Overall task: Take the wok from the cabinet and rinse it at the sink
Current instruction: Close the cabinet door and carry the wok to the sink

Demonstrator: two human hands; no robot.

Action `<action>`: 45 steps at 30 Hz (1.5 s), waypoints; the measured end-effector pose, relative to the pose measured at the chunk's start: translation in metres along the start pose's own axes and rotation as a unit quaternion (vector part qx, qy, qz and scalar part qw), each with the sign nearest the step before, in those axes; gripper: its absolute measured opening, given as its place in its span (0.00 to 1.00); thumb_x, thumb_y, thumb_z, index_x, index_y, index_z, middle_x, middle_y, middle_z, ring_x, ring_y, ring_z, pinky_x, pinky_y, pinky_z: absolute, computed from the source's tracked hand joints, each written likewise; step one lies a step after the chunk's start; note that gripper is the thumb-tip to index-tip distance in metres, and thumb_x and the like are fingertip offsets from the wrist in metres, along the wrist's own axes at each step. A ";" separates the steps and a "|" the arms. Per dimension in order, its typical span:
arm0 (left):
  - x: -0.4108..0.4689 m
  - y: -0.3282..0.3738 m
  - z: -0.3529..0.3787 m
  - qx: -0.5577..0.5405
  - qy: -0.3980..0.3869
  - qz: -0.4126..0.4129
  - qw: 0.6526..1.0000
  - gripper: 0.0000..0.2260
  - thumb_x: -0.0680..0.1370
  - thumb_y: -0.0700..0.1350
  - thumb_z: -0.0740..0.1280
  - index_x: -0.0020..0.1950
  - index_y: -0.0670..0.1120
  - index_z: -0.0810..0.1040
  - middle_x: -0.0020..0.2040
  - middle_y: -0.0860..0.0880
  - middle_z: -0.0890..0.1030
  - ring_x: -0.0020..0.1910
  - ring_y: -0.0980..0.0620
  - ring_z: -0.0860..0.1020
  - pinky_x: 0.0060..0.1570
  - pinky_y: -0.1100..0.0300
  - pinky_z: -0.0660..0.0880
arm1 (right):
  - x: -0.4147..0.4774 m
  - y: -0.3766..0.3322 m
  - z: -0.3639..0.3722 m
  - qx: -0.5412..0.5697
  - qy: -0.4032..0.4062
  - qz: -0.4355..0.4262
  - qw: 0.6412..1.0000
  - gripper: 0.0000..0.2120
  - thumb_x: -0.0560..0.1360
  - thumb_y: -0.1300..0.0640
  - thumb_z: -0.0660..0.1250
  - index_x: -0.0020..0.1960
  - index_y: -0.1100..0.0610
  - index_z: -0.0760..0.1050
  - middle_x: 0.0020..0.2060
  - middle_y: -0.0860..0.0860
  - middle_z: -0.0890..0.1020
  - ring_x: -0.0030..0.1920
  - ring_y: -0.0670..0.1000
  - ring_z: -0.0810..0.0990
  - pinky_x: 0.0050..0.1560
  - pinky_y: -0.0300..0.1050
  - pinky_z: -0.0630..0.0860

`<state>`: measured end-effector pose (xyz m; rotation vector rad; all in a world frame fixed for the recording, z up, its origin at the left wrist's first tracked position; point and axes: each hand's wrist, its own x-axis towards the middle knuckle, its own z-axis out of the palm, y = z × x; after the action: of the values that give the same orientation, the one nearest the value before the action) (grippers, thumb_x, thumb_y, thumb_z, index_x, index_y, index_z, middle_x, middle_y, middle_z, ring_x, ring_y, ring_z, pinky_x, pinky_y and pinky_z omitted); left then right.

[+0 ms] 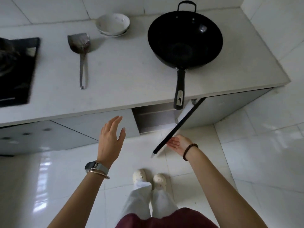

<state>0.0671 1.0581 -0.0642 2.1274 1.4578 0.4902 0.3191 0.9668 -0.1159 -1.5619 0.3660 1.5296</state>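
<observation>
A black wok rests upright on the white counter at the right, its long black handle sticking out past the counter's front edge. Below it the cabinet door stands ajar, showing the dark cabinet opening. My right hand lies flat, fingers against the outer face of the door near its free edge. My left hand hovers open in the air in front of the closed cabinet front, holding nothing. No sink is in view.
A metal spatula lies on the counter's middle. Stacked white bowls sit at the back by the tiled wall. A black gas hob fills the left. My feet stand on glossy white floor tiles.
</observation>
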 end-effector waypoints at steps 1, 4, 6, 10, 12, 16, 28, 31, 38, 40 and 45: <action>0.004 -0.008 -0.008 0.003 0.011 -0.005 1.000 0.19 0.81 0.45 0.62 0.72 0.45 0.69 0.70 0.46 0.72 0.68 0.45 0.71 0.66 0.53 0.65 | 0.003 -0.002 0.014 0.030 -0.015 0.000 0.999 0.10 0.81 0.63 0.56 0.54 0.68 0.72 0.41 0.61 0.79 0.47 0.58 0.79 0.59 0.50 0.73; 0.017 -0.029 -0.029 0.001 0.036 -0.018 0.999 0.19 0.81 0.44 0.63 0.71 0.44 0.70 0.69 0.45 0.73 0.67 0.45 0.71 0.66 0.52 0.66 | 0.015 -0.011 0.048 0.103 -0.051 -0.008 0.993 0.08 0.81 0.65 0.58 0.52 0.67 0.74 0.49 0.62 0.80 0.52 0.58 0.79 0.61 0.50 0.73; 0.026 -0.042 -0.037 0.000 0.046 -0.023 0.999 0.19 0.80 0.44 0.63 0.71 0.44 0.71 0.69 0.45 0.73 0.67 0.45 0.71 0.67 0.51 0.67 | 0.024 -0.015 0.065 0.141 -0.066 -0.012 0.988 0.09 0.80 0.65 0.58 0.57 0.66 0.74 0.55 0.63 0.79 0.58 0.59 0.78 0.63 0.51 0.73; 0.043 -0.062 -0.044 0.001 0.052 -0.026 0.998 0.19 0.80 0.45 0.63 0.71 0.44 0.70 0.69 0.45 0.73 0.68 0.46 0.71 0.68 0.51 0.66 | 0.036 -0.021 0.085 0.188 -0.089 -0.033 0.978 0.16 0.80 0.66 0.60 0.67 0.68 0.69 0.60 0.63 0.78 0.60 0.59 0.78 0.62 0.52 0.75; 0.052 -0.066 -0.044 -0.002 0.048 -0.025 0.999 0.19 0.81 0.44 0.63 0.71 0.44 0.70 0.70 0.45 0.73 0.68 0.46 0.71 0.68 0.51 0.67 | 0.038 -0.024 0.093 0.208 -0.092 -0.042 0.973 0.17 0.80 0.67 0.58 0.69 0.68 0.67 0.62 0.63 0.76 0.60 0.59 0.77 0.64 0.52 0.73; 0.069 -0.068 -0.040 -0.011 0.040 -0.020 0.999 0.19 0.81 0.44 0.63 0.72 0.44 0.70 0.70 0.45 0.72 0.68 0.46 0.70 0.69 0.48 0.67 | 0.041 -0.030 0.112 0.244 -0.079 -0.054 0.965 0.19 0.81 0.68 0.55 0.72 0.69 0.63 0.68 0.64 0.71 0.68 0.60 0.70 0.67 0.52 0.69; 0.092 -0.068 -0.038 -0.027 0.041 0.002 0.999 0.19 0.80 0.43 0.63 0.72 0.45 0.69 0.70 0.46 0.72 0.69 0.47 0.68 0.70 0.51 0.64 | 0.051 -0.041 0.136 0.251 -0.097 -0.067 0.961 0.15 0.81 0.68 0.52 0.62 0.62 0.73 0.62 0.56 0.77 0.70 0.53 0.70 0.68 0.47 0.67; 0.093 -0.070 -0.038 -0.026 0.042 0.010 0.999 0.19 0.80 0.43 0.63 0.72 0.45 0.69 0.70 0.46 0.72 0.69 0.46 0.69 0.70 0.49 0.65 | 0.052 -0.041 0.134 0.254 -0.097 -0.069 0.960 0.16 0.81 0.65 0.55 0.68 0.63 0.70 0.63 0.56 0.77 0.69 0.53 0.72 0.66 0.48 0.68; 0.095 -0.056 -0.032 -0.045 0.027 0.024 0.998 0.19 0.81 0.46 0.61 0.72 0.45 0.70 0.69 0.46 0.73 0.68 0.48 0.70 0.69 0.52 0.66 | 0.036 -0.048 0.121 0.221 -0.100 -0.039 0.969 0.23 0.82 0.50 0.54 0.70 0.64 0.68 0.67 0.57 0.74 0.70 0.57 0.69 0.71 0.53 0.64; 0.097 -0.047 -0.028 -0.069 0.010 0.021 0.997 0.19 0.81 0.46 0.61 0.72 0.45 0.70 0.68 0.47 0.73 0.68 0.50 0.70 0.67 0.54 0.67 | 0.028 -0.052 0.114 0.214 -0.098 -0.036 0.971 0.25 0.82 0.47 0.53 0.70 0.64 0.68 0.67 0.58 0.73 0.70 0.57 0.69 0.70 0.54 0.65; 0.109 -0.011 -0.010 -0.223 -0.071 -0.034 0.972 0.16 0.82 0.47 0.61 0.69 0.48 0.72 0.65 0.51 0.77 0.64 0.55 0.73 0.63 0.61 0.69 | 0.005 -0.068 0.080 0.247 -0.122 -0.067 0.959 0.26 0.81 0.45 0.54 0.68 0.63 0.69 0.65 0.60 0.76 0.66 0.60 0.74 0.69 0.54 0.68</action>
<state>0.0920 1.1649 -0.0615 1.7142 1.2021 0.5679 0.3188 1.0664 -0.0815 -0.9785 0.4493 1.3723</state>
